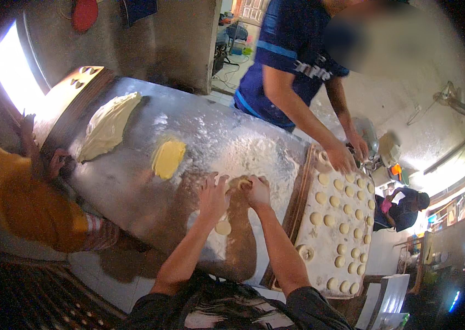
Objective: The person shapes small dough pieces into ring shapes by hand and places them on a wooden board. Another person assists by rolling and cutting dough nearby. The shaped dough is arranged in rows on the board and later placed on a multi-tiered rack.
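Observation:
On the floury metal table, my right hand (258, 193) has its fingers curled around a small piece of dough (240, 182). Just beside it, my left hand (214, 199) rests palm down with its fingers apart, close to the same dough. Whether it grips anything under the palm is hidden. A flat round of dough (222, 227) lies near my left wrist. Farther left sits a bright yellow slab (169, 159), soft-looking like butter. Beyond it a large pale sheet of dough (110, 126) is spread out.
To the right, a floured wooden board (320, 242) carries many dough rounds in rows. A co-worker in a blue shirt (282, 60) reaches over its far end. Another person in orange (29, 198) is at the table's left. Loose flour (249, 154) covers the table ahead of my hands.

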Action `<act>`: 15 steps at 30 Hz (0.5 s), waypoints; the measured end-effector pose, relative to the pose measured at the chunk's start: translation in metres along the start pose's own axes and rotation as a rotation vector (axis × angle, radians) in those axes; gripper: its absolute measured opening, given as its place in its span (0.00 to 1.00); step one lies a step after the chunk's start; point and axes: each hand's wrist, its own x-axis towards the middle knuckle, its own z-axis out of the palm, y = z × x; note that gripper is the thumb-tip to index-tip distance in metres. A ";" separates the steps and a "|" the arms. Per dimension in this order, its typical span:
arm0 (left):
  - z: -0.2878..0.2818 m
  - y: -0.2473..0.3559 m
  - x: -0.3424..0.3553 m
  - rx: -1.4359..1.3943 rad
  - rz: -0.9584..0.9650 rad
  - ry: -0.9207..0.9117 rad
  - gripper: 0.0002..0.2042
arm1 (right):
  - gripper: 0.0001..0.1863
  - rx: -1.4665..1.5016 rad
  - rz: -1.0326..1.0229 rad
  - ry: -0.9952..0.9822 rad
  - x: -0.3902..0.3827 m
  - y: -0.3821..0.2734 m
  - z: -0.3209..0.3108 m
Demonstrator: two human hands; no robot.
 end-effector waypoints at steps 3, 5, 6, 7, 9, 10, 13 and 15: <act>-0.020 -0.003 0.010 -0.265 -0.142 -0.043 0.16 | 0.13 0.018 0.033 -0.111 0.017 -0.007 -0.014; -0.026 0.003 0.010 -0.488 -0.326 -0.292 0.13 | 0.13 0.239 0.193 -0.308 0.015 -0.020 -0.037; -0.029 0.003 0.012 -0.525 -0.290 -0.327 0.12 | 0.12 0.408 0.223 -0.308 0.007 -0.025 -0.041; -0.029 0.006 0.021 -0.564 -0.241 -0.346 0.12 | 0.11 0.574 0.236 -0.292 0.002 -0.028 -0.046; -0.032 0.011 0.031 -0.736 -0.275 -0.392 0.11 | 0.08 0.768 0.231 -0.259 -0.006 -0.050 -0.069; -0.037 0.012 0.032 -0.863 -0.349 -0.431 0.11 | 0.09 0.831 0.229 -0.234 -0.011 -0.057 -0.077; -0.060 0.022 0.041 -1.009 -0.366 -0.493 0.12 | 0.10 1.036 0.182 -0.212 -0.025 -0.061 -0.091; -0.081 0.026 0.046 -0.936 -0.280 -0.519 0.13 | 0.11 1.198 0.095 -0.280 -0.031 -0.059 -0.095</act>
